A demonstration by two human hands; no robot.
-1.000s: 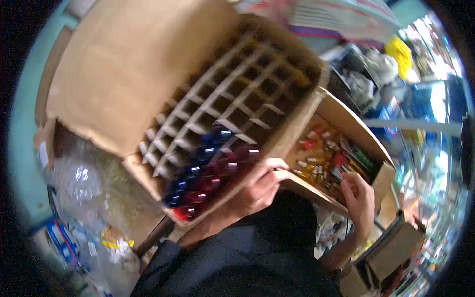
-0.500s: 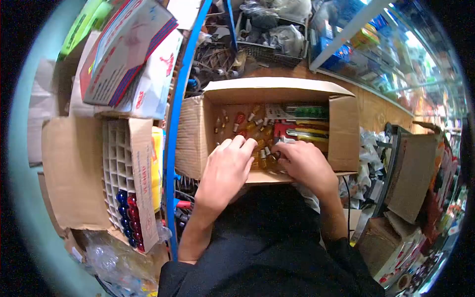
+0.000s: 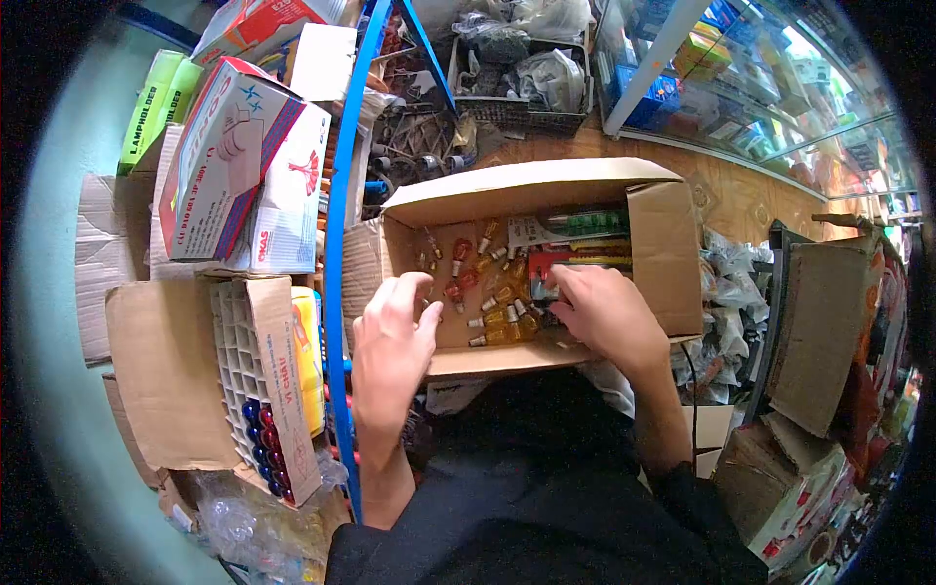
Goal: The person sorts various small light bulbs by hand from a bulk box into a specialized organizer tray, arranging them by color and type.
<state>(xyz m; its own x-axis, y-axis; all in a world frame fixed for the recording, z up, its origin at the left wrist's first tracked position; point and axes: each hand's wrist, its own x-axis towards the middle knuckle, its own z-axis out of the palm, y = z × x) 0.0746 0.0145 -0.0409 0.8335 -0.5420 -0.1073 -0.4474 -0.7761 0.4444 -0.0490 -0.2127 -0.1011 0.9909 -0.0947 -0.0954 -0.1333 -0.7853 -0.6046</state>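
Observation:
An uncovered cardboard box (image 3: 663,255) stands in front of me, with small glass bulbs lying loose in it. Several yellow bulbs (image 3: 497,333) are bunched near its front wall, and red bulbs (image 3: 461,255) lie further left. My left hand (image 3: 392,336) is over the box's front left corner, its fingers bent and thumb apart from them, next to the red bulbs. My right hand (image 3: 609,317) reaches over the front wall beside the yellow bulbs, its bent fingers above a red package (image 3: 548,265). Its finger and thumb look apart; the other fingertips are partly hidden.
Green-backed blister packs (image 3: 595,222) fill the box's right side. A blue metal post (image 3: 341,244) rises close to my left arm. Beyond it, a divided carton (image 3: 234,336) holds blue and red bulbs below stacked boxes (image 3: 239,161). A glass display case (image 3: 760,97) stands at back right.
My left hand has moved left, away from the bulbs in the middle to the box's left corner. The right hand has shifted slightly right. More red and yellow bulbs show between the hands.

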